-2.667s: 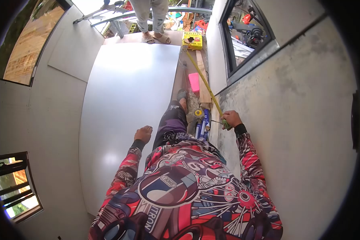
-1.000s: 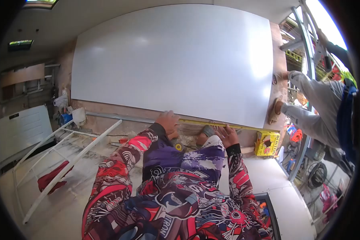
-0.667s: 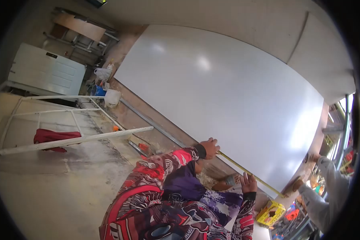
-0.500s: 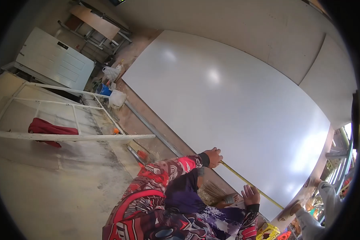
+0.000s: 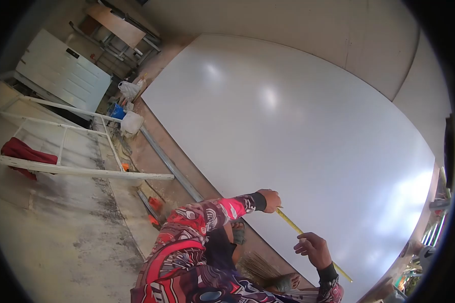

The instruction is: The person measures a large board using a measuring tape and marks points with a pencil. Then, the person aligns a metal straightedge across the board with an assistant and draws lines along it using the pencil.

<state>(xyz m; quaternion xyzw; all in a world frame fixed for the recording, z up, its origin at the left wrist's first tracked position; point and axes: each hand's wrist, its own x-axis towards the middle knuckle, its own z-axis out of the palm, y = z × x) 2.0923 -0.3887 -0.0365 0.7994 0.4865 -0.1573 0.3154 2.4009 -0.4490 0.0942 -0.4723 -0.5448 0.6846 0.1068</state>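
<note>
A large glossy white board lies flat on the floor in front of me. My left hand is closed on one end of a yellow measuring tape, near the board's close edge. The tape's blade slants across the board toward the lower right, and its far end shows past my right wrist. Over the middle of the blade is my right hand, its fingers loosely bent and apart, with nothing visible in them. Part of the tape is hidden behind that hand.
Left of me stands a white metal frame with a dark red cloth over it. Metal channels lie along the board's left side. A white door panel, a blue bucket and a bundle of thin sticks are nearby.
My right hand has turned from upright with fingers raised to fingers pointing left over the tape. My left hand stays on the tape's end. The view has shifted right.
</note>
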